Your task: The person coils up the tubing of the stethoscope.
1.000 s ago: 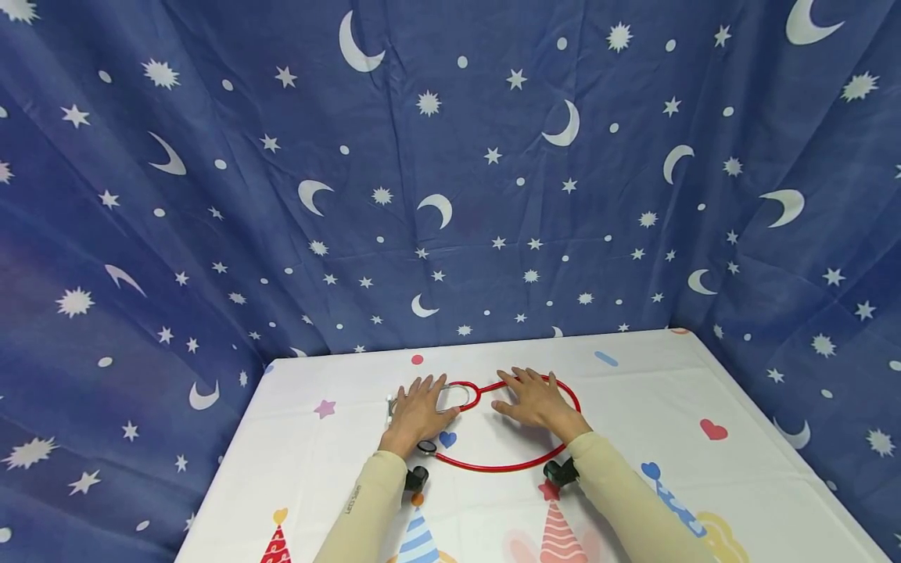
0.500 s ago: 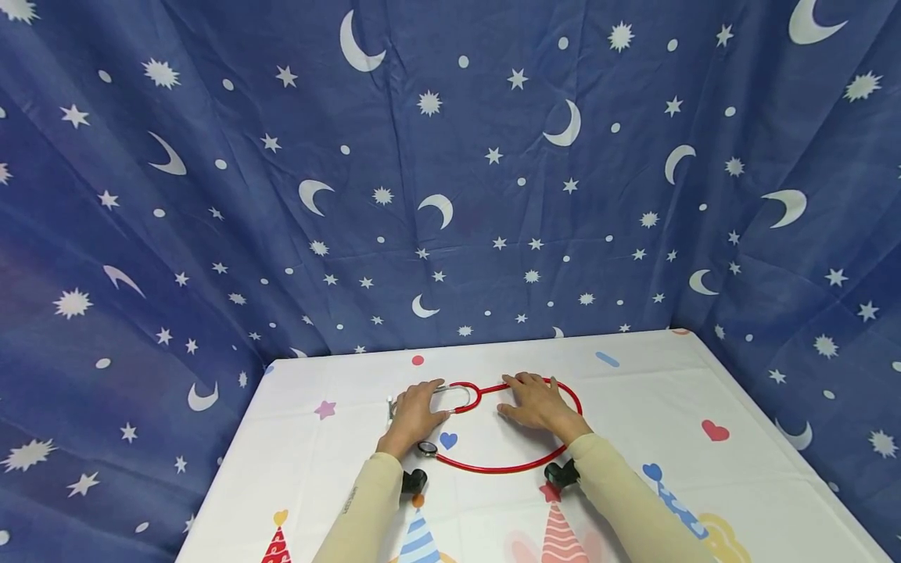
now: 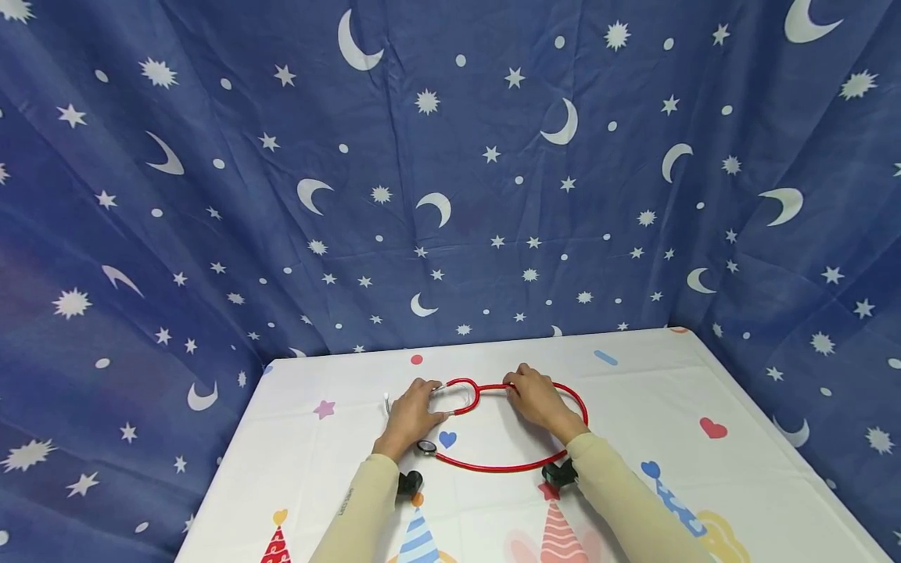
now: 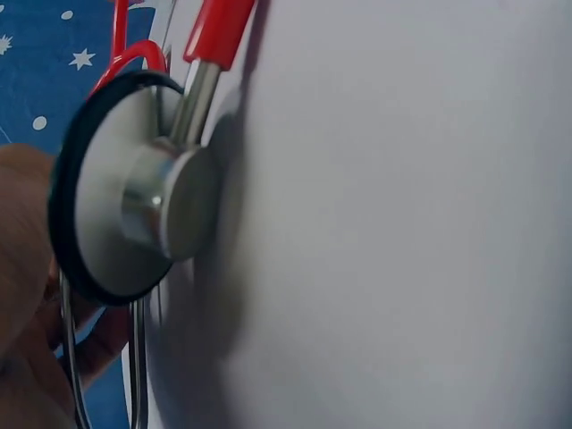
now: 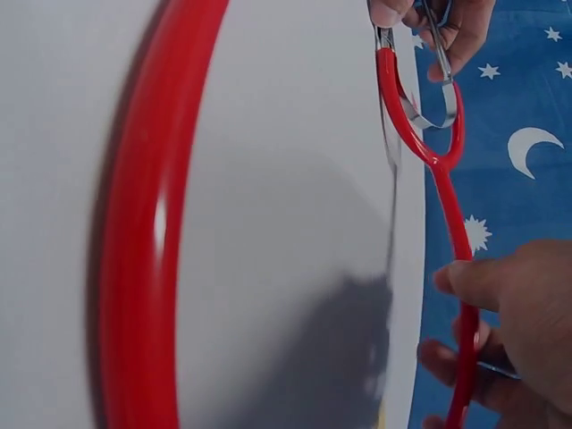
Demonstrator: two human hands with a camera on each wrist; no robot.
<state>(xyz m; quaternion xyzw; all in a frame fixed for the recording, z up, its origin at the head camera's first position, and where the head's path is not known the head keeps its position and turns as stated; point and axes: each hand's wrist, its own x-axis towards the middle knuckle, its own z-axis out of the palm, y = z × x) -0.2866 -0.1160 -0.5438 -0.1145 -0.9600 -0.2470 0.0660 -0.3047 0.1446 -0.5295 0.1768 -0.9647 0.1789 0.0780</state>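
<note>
A red stethoscope point(image 3: 496, 469) lies across the white table, its tubing bent in a wide loop. My left hand point(image 3: 411, 416) holds the metal ear tubes point(image 4: 136, 366) at the left end, thumb and fingers on the two sides. The earpieces are mostly hidden by that hand. Close to the left wrist camera is the round chest piece point(image 4: 192, 206), dark-rimmed, near the left wrist. Just right of the Y-shaped fork point(image 5: 438, 164), my right hand point(image 5: 527, 322) pinches the red tube between thumb and fingers. This part looks raised off the cloth in the right wrist view.
A white tablecloth point(image 3: 633, 391) printed with hearts, stars and party hats covers the table. Blue curtains point(image 3: 450, 195) with moons and stars stand along the back and both sides. A dark wrist camera point(image 3: 559, 474) sits under the right forearm.
Both hands were spread over the stethoscope a second ago. The left fingers have closed on the ear tubes, then the right fingers on the tube, and the tubing has shifted slightly.
</note>
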